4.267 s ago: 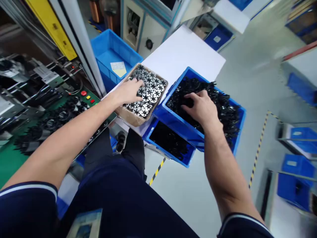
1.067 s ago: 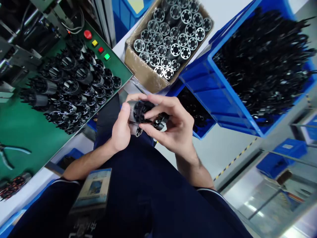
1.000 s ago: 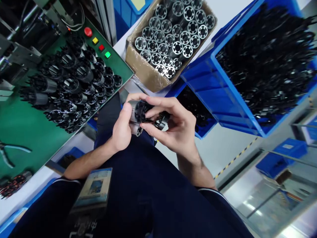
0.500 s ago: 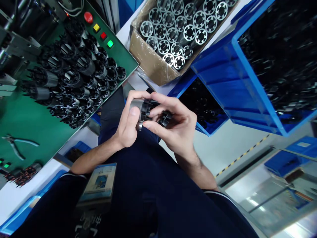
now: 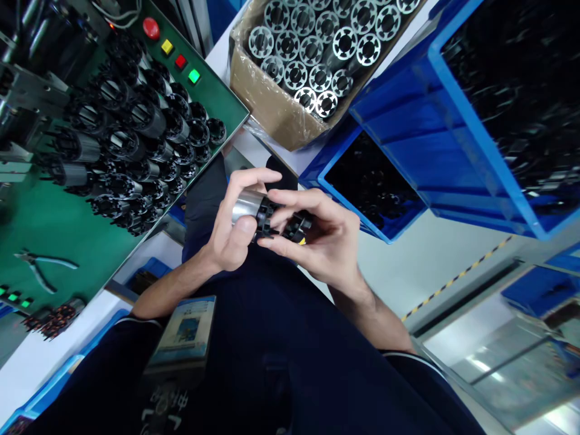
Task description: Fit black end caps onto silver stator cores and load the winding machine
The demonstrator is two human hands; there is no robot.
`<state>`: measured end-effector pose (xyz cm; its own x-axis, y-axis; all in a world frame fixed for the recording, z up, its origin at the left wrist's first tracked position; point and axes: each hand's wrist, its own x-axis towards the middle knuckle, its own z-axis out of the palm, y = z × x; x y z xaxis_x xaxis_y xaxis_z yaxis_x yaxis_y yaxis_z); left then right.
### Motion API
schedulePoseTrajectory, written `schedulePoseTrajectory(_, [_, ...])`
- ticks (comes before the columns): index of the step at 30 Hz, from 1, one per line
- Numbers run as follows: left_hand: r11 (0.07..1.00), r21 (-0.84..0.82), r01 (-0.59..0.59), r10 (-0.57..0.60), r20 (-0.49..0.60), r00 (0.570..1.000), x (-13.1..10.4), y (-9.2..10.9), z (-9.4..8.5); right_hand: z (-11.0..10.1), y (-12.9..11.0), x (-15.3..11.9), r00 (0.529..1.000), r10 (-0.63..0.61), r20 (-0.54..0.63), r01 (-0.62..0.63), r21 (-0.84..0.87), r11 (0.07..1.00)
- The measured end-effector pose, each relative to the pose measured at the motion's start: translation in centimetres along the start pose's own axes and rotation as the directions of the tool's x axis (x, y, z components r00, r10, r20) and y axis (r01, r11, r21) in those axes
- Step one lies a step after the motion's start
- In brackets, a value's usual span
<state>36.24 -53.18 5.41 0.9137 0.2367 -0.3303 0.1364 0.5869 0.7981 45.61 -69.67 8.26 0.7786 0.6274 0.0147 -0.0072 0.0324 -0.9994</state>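
Hands meet over the lap — left hand point(image 5: 231, 232) grips a metal core point(image 5: 247, 205), right hand point(image 5: 319, 238) pinches a black cap point(image 5: 296, 225) against it.

I'm looking down into a factory assembly station. A green bench point(image 5: 54, 217) carries rows of black wound parts point(image 5: 131, 139) beside coloured push buttons point(image 5: 167, 46). A cardboard box point(image 5: 272, 109) holds slotted metal cores point(image 5: 312, 45), blue bins point(image 5: 453, 109) hold what seem to be black plastic pieces, and yellow-black tape point(image 5: 453, 281) marks the floor.
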Motion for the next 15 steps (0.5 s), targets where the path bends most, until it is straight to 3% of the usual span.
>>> schedulePoseTrajectory(3, [0.976,0.09,-0.197,0.194,0.046,0.98,0.0,0.1,0.4,-0.2,-0.3,0.0,0.999,-0.025,0.027,0.025,0.017,1.0])
schedulePoseTrajectory(5, [0.963,0.133,-0.234,0.23,0.046,0.972,0.1,0.3,0.5,-0.3,-0.3,0.1,1.0,0.007,0.025,-0.007,0.024,1.0])
schedulePoseTrajectory(11, [0.963,0.212,-0.164,0.141,0.122,0.982,0.5,-0.1,0.1,-1.5,-0.4,0.5,0.993,0.074,0.092,-0.072,-0.032,0.997])
schedulePoseTrajectory(15, [0.998,-0.06,-0.015,0.016,0.002,1.0,0.8,-0.9,0.6,-1.7,-0.9,0.8,0.998,0.008,0.055,-0.001,-0.126,0.992])
